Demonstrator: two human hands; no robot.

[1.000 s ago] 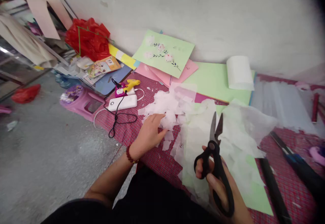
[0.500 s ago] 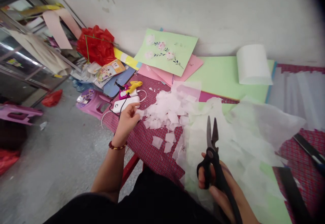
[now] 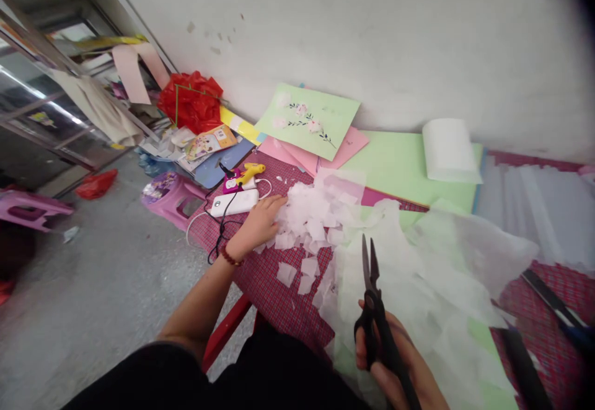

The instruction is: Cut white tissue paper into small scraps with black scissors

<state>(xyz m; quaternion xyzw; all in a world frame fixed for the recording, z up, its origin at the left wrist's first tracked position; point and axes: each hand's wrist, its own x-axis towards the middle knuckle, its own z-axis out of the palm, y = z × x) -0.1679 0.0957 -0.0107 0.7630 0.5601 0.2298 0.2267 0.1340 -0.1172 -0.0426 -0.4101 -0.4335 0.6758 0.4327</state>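
Note:
My left hand (image 3: 260, 222) lies on the left edge of a heap of small white paper squares (image 3: 316, 214) on the red checked cloth (image 3: 269, 280), fingers stretched into the pieces. My right hand (image 3: 395, 366) grips black scissors (image 3: 374, 311), blades nearly closed and pointing away, over a crumpled sheet of white tissue paper (image 3: 418, 273). A red bead bracelet sits on my left wrist.
A white power bank (image 3: 235, 202), a yellow glue gun (image 3: 248, 173) and a black cable lie left of my hand. Green and pink card sheets (image 3: 395, 162), a flowered card (image 3: 309, 118) and a white roll (image 3: 450, 151) line the wall. A purple stool (image 3: 170, 194) stands on the floor.
My left hand went left to the edge of the paper heap, lifted, then came down flat on the pieces. The scissor blades closed. The view shifted.

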